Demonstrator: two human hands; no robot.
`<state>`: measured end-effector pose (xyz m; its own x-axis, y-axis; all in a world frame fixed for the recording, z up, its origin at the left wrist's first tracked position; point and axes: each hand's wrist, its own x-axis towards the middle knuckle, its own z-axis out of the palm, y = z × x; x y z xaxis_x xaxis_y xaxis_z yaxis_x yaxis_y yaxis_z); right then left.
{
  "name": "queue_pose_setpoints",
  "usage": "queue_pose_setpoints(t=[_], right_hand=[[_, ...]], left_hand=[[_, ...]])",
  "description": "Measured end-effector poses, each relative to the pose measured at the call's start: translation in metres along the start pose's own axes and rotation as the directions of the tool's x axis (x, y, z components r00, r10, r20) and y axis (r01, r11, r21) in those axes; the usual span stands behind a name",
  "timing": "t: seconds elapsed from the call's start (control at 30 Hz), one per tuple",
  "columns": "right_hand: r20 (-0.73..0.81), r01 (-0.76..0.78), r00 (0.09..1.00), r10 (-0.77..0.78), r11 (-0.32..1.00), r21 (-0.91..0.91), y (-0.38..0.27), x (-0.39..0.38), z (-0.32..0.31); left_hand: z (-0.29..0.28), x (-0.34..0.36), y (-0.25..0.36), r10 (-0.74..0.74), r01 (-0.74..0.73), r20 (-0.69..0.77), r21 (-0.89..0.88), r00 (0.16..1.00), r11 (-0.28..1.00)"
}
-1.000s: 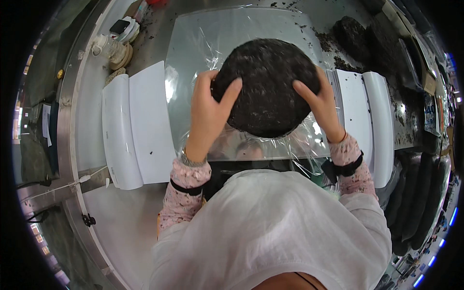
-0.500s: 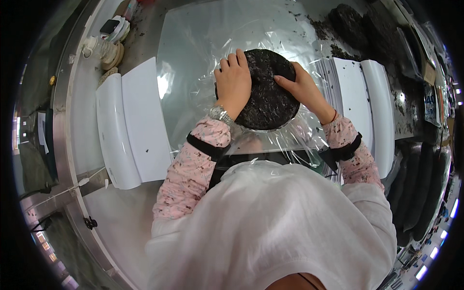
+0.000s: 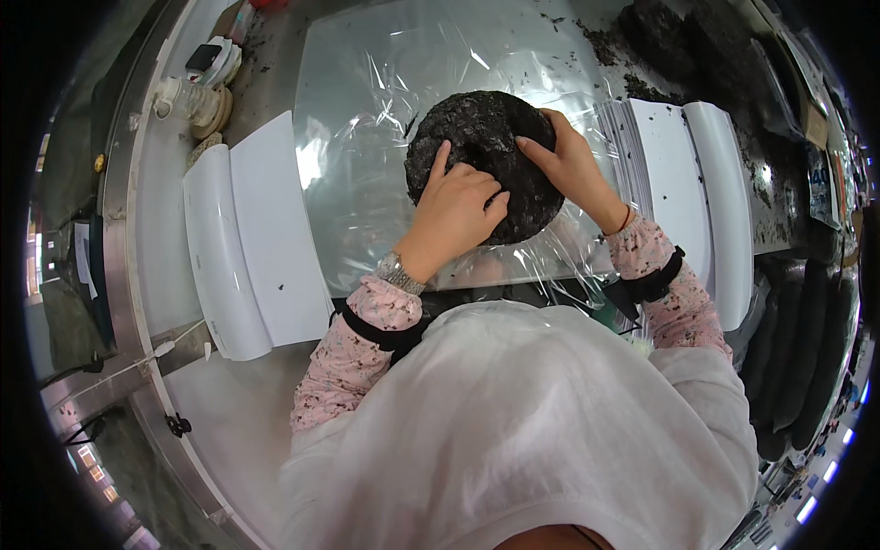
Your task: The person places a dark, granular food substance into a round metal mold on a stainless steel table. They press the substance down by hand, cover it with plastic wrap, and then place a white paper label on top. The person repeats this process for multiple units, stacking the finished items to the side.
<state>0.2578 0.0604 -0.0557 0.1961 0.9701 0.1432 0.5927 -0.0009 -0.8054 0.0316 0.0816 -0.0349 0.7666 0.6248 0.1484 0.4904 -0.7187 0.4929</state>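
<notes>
A round, dark pressed tea cake [image 3: 518, 197] with a dent at its middle lies over clear plastic film [image 3: 403, 92] on a pale board. My right hand [image 3: 579, 170] grips its right edge, thumb on the upper face and the other fingers around the rim, partly hidden. Across the cake's lower left rests my left hand [image 3: 456, 213]. Its index finger is stretched out on the surface, and the other fingers bend over the dent without grasping the cake.
Left of the board lies a stack of white sheets [image 3: 272, 220] with a rolled edge; another paper stack [image 3: 667, 174] is at the right. A glass jar [image 3: 188, 101] stands far left. More dark cakes [image 3: 655, 41] and loose crumbs sit at the far right.
My left hand has moved from the cake's upper left edge down onto its face, index finger now extended. The cake's dent now shows. My right hand stays on the right edge.
</notes>
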Motion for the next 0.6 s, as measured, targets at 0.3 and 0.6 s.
queue_pose_setpoints(t=[0.3,0.6], right_hand=[[0.29,0.693,0.711,-0.641,0.567,-0.445,-0.052,0.011,0.01],[0.326,0.584,0.806,-0.494,0.753,-0.303,-0.034,0.011,0.022]], left_hand=[[-0.003,0.002,-0.002,-0.031,0.025,0.091,0.067,0.995,0.997],[-0.003,-0.003,-0.01,0.064,-0.065,-0.038,-0.019,0.997,0.998]])
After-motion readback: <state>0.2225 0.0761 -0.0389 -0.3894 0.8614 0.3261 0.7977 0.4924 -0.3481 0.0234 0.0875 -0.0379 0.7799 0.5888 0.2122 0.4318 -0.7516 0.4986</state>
